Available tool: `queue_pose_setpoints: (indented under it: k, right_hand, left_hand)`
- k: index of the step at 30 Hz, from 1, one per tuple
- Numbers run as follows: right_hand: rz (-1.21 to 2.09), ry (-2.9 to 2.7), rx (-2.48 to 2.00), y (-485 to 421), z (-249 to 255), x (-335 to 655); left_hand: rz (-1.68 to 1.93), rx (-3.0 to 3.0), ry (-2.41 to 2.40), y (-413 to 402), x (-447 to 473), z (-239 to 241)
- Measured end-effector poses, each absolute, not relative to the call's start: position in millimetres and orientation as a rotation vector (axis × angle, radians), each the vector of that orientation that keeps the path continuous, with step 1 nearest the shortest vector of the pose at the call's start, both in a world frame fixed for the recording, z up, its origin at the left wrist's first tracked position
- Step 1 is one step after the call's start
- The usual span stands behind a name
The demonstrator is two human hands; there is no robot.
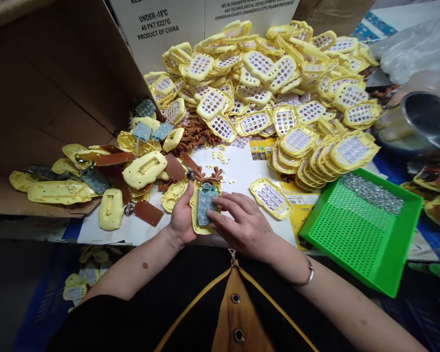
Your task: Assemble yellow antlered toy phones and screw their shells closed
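Note:
My left hand is wrapped round the left edge of a yellow toy phone shell, held just over the table's front edge. Brown antlers stick out at its top end. Inside the shell lies a green circuit board. The outstretched fingers of my right hand rest on the board's right side; its thumb is mostly hidden. To the right of it a shell half with a white keypad lies on the table. Left of my hands are a closed-looking yellow shell and a brown board.
A large heap of yellow shells fills the back. Stacked keypad shells stand beside a green perforated tray holding small metal screws. An open cardboard box is at left, a metal pot at right.

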State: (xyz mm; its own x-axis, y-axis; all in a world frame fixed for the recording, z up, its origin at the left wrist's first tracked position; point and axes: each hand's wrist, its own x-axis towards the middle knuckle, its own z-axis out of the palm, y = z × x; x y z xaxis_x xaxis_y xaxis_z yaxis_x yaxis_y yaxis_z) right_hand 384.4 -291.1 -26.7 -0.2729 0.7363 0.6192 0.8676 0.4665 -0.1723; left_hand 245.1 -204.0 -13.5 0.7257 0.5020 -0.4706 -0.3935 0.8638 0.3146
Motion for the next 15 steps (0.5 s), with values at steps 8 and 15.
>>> queue_pose_setpoints:
  k: [8, 15]
  right_hand:
    - [0.434, -1.301, -1.412, -279, -14, 412]
    - [1.231, -0.898, -1.251, -258, -15, 425]
  left_hand:
    - [0.33, 0.335, 0.473, -206, 239, -18]
    - [0.232, 0.353, 0.444, -208, 241, -19]
